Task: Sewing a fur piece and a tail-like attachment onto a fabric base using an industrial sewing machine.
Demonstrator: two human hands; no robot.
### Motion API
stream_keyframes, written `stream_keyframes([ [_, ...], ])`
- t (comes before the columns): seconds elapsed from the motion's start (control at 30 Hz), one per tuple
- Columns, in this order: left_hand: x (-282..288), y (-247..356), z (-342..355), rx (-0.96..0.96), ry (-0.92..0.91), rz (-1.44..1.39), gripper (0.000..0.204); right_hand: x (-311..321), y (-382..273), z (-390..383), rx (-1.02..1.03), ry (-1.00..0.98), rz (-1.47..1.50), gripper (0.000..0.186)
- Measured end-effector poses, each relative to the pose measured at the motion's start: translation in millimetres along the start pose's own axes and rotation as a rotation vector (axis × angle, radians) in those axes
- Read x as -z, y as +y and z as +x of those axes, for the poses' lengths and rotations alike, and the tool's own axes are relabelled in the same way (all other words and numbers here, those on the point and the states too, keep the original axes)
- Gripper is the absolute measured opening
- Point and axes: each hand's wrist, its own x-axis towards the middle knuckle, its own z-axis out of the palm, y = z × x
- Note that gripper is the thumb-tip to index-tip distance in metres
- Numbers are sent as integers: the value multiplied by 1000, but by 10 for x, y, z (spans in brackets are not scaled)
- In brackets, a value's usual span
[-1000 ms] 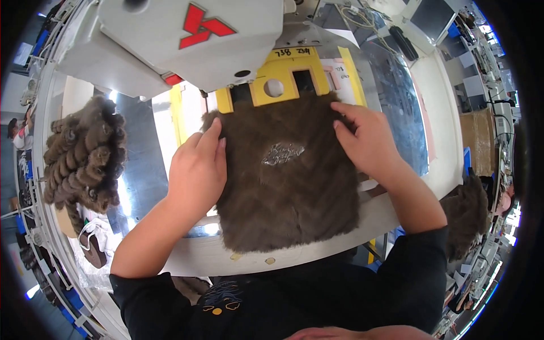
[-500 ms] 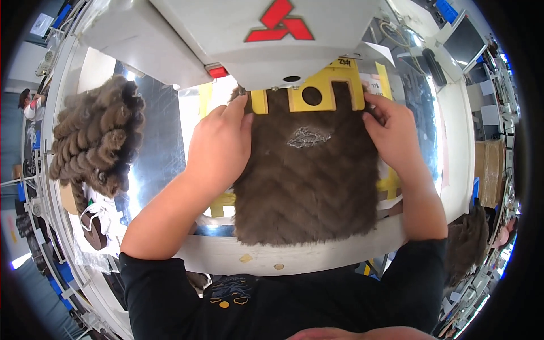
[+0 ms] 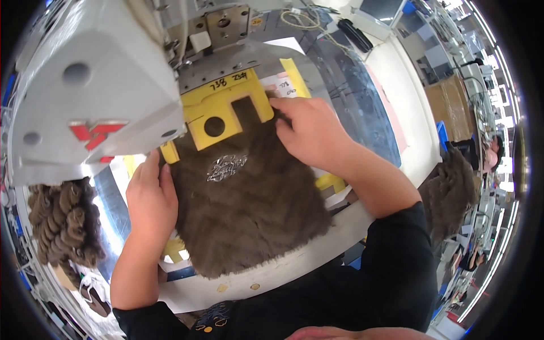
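Observation:
A brown fur panel (image 3: 249, 221) with a small silver embroidered patch (image 3: 226, 168) lies flat under a yellow clamp plate (image 3: 226, 96) of a sewing machine. The plate has a round hole and slots, and it covers the panel's far edge. My left hand (image 3: 150, 195) holds the panel's left edge beside the plate's left prong, thumb and fingers close together. On the other side, my right hand (image 3: 314, 133) pinches the panel's right edge near the plate's right corner. Some of both hands' fingertips are hidden in the fur.
The grey machine head (image 3: 107, 96) fills the upper left. A pile of brown fur pieces (image 3: 65, 221) sits left of it, and more brown fur (image 3: 450, 192) hangs at the right. A cardboard box (image 3: 450, 102) and a black elongated object (image 3: 356, 35) are farther off. People are in the background.
My view has swung to the right and tilted, so the machine head now appears farther left and more of the plate shows. Both hands stay at the panel's edges.

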Motion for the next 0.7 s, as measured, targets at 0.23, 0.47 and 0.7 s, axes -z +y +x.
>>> stream_keyframes([
  [0.23, 5, 126, 98, -7, -55, -67, 28, 98, 96, 12, -9, 59, -45, 28],
  [0.47, 78, 89, 116, 107, -138, -69, 31, 52, 121, -37, 25, 33, -83, 32],
  [0.7, 29, 8, 78, -43, -31, -7, 30, 55, 19, -35, 7, -82, -128, 38],
])
